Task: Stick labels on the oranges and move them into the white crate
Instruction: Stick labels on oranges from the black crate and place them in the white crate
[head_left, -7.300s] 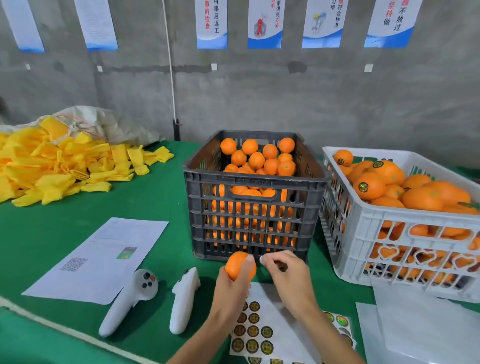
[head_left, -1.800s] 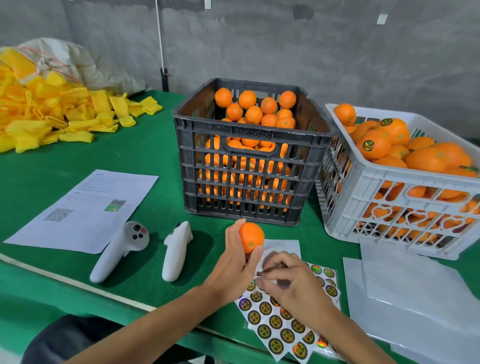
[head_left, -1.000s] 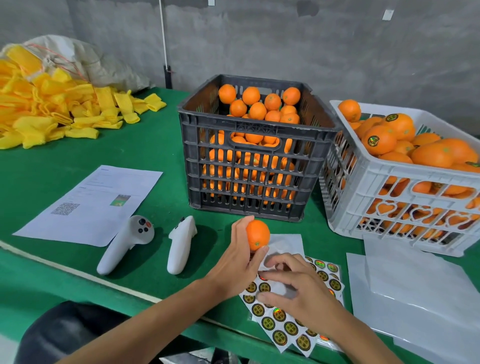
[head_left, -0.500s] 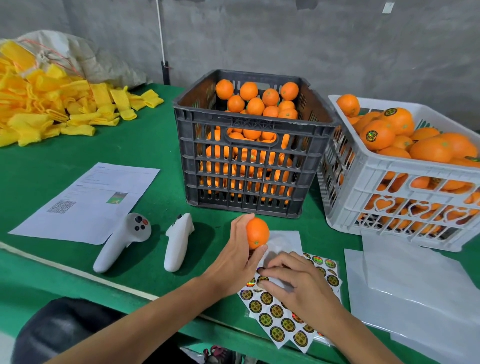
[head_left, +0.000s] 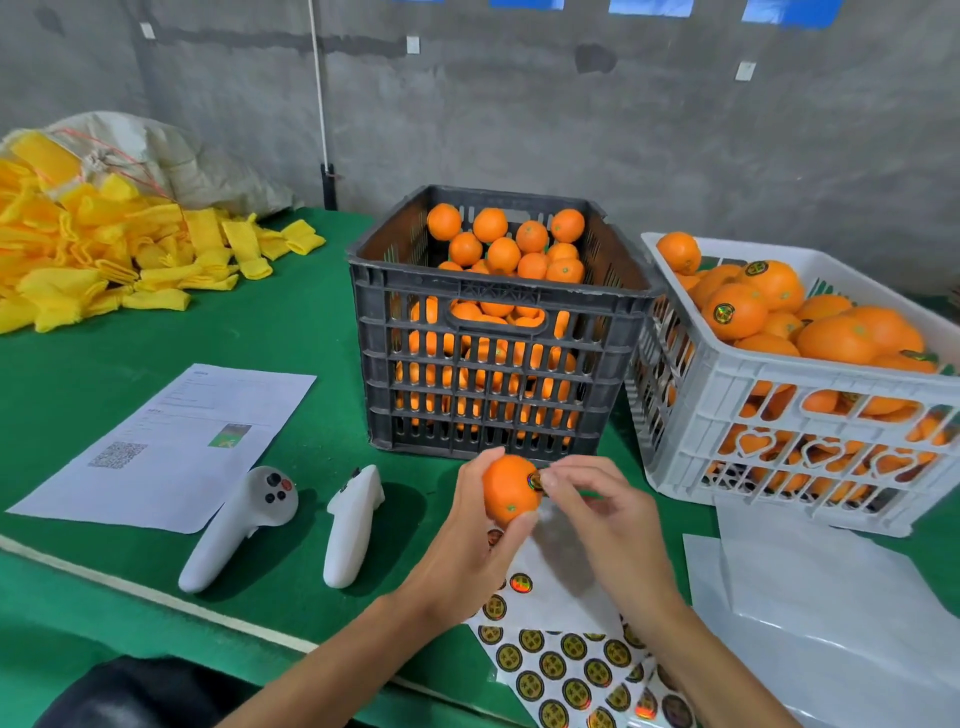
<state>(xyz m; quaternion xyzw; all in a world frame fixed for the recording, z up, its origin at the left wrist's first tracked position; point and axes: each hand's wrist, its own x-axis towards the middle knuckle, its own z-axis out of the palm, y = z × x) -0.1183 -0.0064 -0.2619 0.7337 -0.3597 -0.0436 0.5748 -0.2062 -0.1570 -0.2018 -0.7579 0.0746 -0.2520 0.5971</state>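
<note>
My left hand (head_left: 467, 540) grips a small orange (head_left: 506, 491) in front of the black crate (head_left: 493, 332), which holds several unlabelled oranges. My right hand (head_left: 602, 525) pinches a round shiny label (head_left: 535, 480) and holds it against the right side of that orange. Under both hands lies the sticker sheet (head_left: 566, 665) with several round labels. The white crate (head_left: 789, 395) stands to the right, full of oranges, some with labels showing.
Two white controllers (head_left: 244, 525) (head_left: 353, 519) lie left of my hands on the green table (head_left: 322, 452). A printed paper (head_left: 171, 441) lies further left. Yellow foam nets (head_left: 104, 265) are heaped at the back left. Blank backing sheets (head_left: 831, 597) lie at the right.
My right hand has lifted off the sticker sheet with a label and brought it up to the orange. My left hand has kept hold of the orange.
</note>
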